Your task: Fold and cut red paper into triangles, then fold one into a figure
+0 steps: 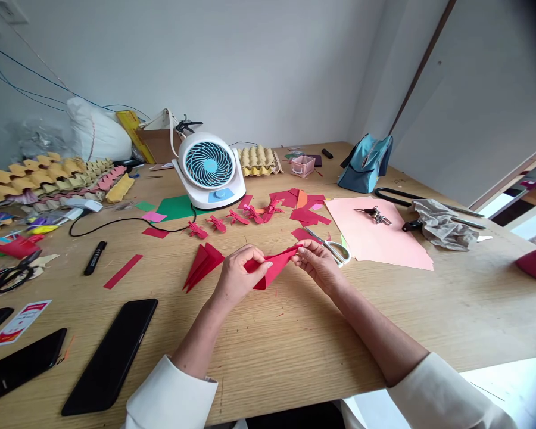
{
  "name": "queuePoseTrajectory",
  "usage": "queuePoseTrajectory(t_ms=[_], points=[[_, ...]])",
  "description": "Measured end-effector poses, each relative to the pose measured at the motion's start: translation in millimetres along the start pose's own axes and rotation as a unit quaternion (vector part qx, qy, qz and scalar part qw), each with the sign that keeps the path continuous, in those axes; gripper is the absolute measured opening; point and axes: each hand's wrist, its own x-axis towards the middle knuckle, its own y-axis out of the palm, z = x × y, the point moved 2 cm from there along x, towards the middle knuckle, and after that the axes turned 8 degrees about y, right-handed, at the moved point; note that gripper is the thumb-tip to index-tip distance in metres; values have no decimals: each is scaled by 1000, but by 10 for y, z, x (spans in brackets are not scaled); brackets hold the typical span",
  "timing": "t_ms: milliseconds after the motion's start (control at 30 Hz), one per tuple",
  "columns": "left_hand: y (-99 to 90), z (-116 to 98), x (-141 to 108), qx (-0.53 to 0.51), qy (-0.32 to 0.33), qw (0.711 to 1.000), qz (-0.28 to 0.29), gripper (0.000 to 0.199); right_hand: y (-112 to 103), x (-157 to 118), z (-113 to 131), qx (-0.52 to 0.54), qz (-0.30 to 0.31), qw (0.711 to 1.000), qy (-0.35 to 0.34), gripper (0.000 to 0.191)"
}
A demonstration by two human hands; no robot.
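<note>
A folded piece of red paper is stretched between my two hands, a little above the wooden table. My left hand pinches its left part, thumb on top. At the paper's right corner, my right hand grips with thumb and fingertips. Just left of my left hand lie folded red paper triangles. Beyond my hands, several small red folded-paper figures stand in a row. White-handled scissors rest behind my right hand, near red paper scraps.
A white fan stands at the back. To the right are pink sheets with keys, crumpled grey paper and a blue bag. Black phones, a marker and a red strip lie at left.
</note>
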Motion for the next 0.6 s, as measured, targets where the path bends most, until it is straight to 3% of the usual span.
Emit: queuePoseTrajectory(t_ms=[600], points=[[-11,-19,8,6,11,1000,-5,14,14,-28,35,-6,-29,999,-12,25]])
